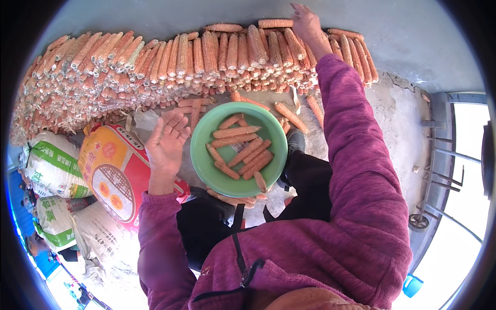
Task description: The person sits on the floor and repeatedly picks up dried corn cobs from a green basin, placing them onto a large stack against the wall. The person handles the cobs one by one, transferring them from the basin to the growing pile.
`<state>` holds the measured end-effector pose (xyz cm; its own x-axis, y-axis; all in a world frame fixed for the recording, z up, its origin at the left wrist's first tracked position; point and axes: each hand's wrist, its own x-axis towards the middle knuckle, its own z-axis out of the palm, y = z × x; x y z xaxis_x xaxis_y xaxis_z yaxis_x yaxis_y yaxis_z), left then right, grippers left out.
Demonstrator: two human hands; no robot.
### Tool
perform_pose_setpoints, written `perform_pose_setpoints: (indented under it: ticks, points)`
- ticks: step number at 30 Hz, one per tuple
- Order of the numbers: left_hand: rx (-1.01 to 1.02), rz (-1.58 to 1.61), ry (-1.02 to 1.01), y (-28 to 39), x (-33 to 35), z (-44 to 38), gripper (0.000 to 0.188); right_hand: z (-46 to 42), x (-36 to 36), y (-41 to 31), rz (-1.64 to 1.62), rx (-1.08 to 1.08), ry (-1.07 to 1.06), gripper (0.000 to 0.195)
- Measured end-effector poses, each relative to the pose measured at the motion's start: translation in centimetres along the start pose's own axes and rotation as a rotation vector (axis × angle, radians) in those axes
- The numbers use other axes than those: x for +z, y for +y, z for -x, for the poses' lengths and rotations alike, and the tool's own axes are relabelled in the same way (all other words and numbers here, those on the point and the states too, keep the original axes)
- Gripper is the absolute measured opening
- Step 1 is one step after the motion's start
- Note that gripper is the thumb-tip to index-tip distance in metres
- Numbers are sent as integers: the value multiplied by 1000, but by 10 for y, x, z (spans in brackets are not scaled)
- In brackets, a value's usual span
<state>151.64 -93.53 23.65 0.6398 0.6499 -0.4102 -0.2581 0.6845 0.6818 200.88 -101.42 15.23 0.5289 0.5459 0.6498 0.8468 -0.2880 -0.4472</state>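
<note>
My left hand (168, 141) is raised palm up left of a green plastic basin (199, 170), with its fingers spread and nothing in it. Several corncobs (234, 140), bare of kernels, lie loose inside the basin, which sits between my feet. At the top of a long stack of corncobs (209, 50) against the wall, my right hand (308, 25) reaches out with fingers extended. A corncob lying crosswise (275, 23) has its right end right beside that hand; whether they touch is not plain. The underside of my right hand is hidden.
Loose cobs (291, 117) lie on the concrete floor (395, 128) around the basin. Full printed sacks, one red and yellow (116, 166) and one white and green (58, 164), stand at the left. A metal frame with a wheel (418, 222) is by the bright doorway at right.
</note>
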Motion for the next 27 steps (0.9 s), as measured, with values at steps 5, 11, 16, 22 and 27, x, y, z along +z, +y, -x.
perform_pose_setpoints:
  ticks: [5,11,16,22,27]
  points:
    - [-37,31,-50,-1,-1,3,35,-7,-37,-1,53,250,-205,28]
    - [-48,14,-74,0,-12,5,36,11,-24,-2,158,283,-422,29]
    - [-54,30,-71,7,-12,4,35,27,36,52,337,-113,-627,39]
    - [-47,-10,-67,10,-11,8,35,13,64,92,365,-34,-498,54]
    - [-48,-15,12,13,-9,16,29,26,34,28,362,151,-425,49]
